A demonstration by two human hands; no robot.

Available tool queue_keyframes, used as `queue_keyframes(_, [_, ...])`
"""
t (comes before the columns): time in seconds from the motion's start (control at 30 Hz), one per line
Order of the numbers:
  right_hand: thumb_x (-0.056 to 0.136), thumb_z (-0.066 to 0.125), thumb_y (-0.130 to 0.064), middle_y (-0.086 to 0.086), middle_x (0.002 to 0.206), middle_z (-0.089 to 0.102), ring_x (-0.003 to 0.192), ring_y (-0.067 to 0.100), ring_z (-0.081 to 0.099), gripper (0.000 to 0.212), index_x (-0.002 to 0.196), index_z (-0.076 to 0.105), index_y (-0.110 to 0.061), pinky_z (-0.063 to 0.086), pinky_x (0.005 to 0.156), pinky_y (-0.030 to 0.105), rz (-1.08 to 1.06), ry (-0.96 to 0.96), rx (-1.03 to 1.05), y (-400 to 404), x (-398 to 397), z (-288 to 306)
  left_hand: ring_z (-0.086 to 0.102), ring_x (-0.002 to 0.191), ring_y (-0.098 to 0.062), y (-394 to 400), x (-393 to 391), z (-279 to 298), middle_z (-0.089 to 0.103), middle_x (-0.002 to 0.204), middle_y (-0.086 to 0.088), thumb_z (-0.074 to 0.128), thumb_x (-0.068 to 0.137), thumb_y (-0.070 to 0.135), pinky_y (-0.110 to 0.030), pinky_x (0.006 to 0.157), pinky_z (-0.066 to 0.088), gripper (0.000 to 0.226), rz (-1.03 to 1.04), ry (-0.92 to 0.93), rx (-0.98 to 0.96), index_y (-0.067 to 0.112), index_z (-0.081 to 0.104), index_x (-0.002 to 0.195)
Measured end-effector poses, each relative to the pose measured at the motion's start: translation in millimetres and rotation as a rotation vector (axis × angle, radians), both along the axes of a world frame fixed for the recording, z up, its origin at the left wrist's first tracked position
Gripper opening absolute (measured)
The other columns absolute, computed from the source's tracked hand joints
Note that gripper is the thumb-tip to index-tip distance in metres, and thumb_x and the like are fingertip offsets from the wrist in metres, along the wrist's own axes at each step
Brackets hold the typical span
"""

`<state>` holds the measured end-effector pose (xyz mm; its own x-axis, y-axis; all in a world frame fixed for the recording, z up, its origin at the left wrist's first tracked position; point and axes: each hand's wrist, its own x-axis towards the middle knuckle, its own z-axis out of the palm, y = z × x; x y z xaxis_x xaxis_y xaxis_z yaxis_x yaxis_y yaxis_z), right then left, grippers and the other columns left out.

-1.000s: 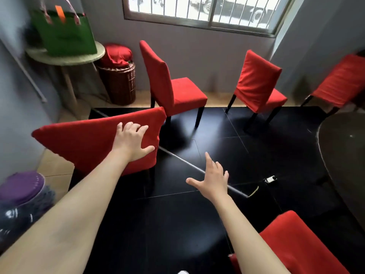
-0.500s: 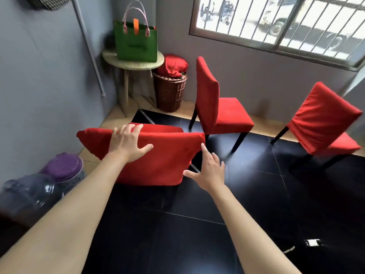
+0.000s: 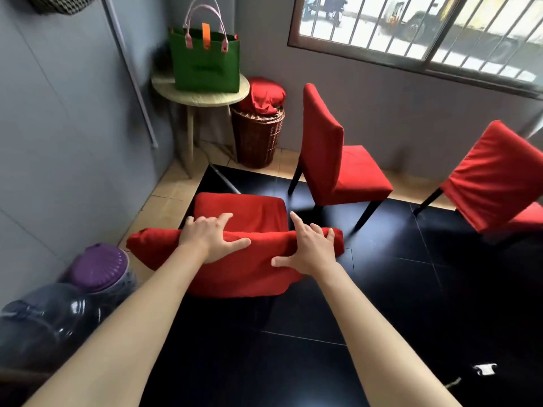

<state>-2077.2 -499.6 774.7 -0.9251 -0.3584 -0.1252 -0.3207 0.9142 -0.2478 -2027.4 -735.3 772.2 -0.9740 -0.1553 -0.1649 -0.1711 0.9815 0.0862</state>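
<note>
You take the chair (image 3: 235,277) back at both sides, left hand (image 3: 213,240) gripping, right hand (image 3: 311,252) with fingers wide, probably for even control.

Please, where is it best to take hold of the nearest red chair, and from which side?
Grip the nearest red chair by the top edge of its backrest, coming from behind and above. Its back faces the person, and the padded top forms a wide bar: fingers go over it, thumbs on the near face. The left hand and right hand rest there.
</note>
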Motion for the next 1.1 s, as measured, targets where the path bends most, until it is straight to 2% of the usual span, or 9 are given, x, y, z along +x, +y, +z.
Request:
queue_keyframes(0.1, [0.050, 0.068, -0.080, -0.004, 0.135, 0.055, 0.134, 0.027, 0.037, 0.128, 0.152, 0.007, -0.032, 0.013, 0.112, 0.057, -0.026, -0.005, 0.113, -6, -11, 2, 0.056, 0.118, -0.024, -1, -8, -3, 0.062, 0.127, 0.000, 0.018, 0.066, 0.091, -0.043, 0.103, 0.034, 0.102, -0.051, -0.004, 0.023, 0.031, 0.028, 0.148])
queue_keyframes(0.27, [0.047, 0.068, -0.080, -0.004, 0.127, 0.061, 0.131, 0.025, 0.041, 0.128, 0.151, 0.008, -0.035, 0.014, 0.112, 0.056, -0.050, 0.006, 0.137, -7, -14, 0, 0.058, 0.115, -0.024, -2, -11, -5, 0.063, 0.125, 0.001, 0.024, 0.067, 0.092, -0.040, 0.095, 0.041, 0.100, -0.053, 0.007, 0.078, 0.032, 0.031, 0.146])
queue_keyframes(0.53, [0.052, 0.067, -0.080, -0.004, 0.131, 0.058, 0.130, 0.024, 0.040, 0.122, 0.151, 0.014, -0.033, 0.013, 0.113, 0.054, -0.070, 0.034, 0.115, -11, 7, 0, 0.061, 0.109, -0.021, -7, 3, -9, 0.067, 0.118, 0.004, 0.020, 0.068, 0.091, -0.036, 0.086, 0.045, 0.095, -0.063, 0.072, 0.039, 0.033, 0.041, 0.140])
queue_keyframes(0.93, [0.047, 0.059, -0.088, -0.004, 0.126, 0.059, 0.125, 0.025, 0.044, 0.124, 0.149, 0.021, -0.029, 0.013, 0.112, 0.056, -0.108, 0.065, 0.069, -8, 67, -13, 0.062, 0.107, -0.021, -10, 45, -15, 0.067, 0.117, 0.004, 0.023, 0.071, 0.089, -0.033, 0.081, 0.044, 0.087, -0.076, 0.085, -0.015, 0.034, 0.048, 0.134])
queue_keyframes(1.1, [0.051, 0.062, -0.085, -0.003, 0.129, 0.058, 0.127, 0.025, 0.043, 0.120, 0.148, 0.025, -0.027, 0.015, 0.111, 0.055, -0.106, 0.050, 0.088, -5, 90, -14, 0.063, 0.103, -0.020, -7, 66, -19, 0.068, 0.112, 0.004, 0.016, 0.065, 0.090, -0.032, 0.077, 0.043, 0.094, -0.095, 0.108, -0.019, 0.034, 0.051, 0.131])
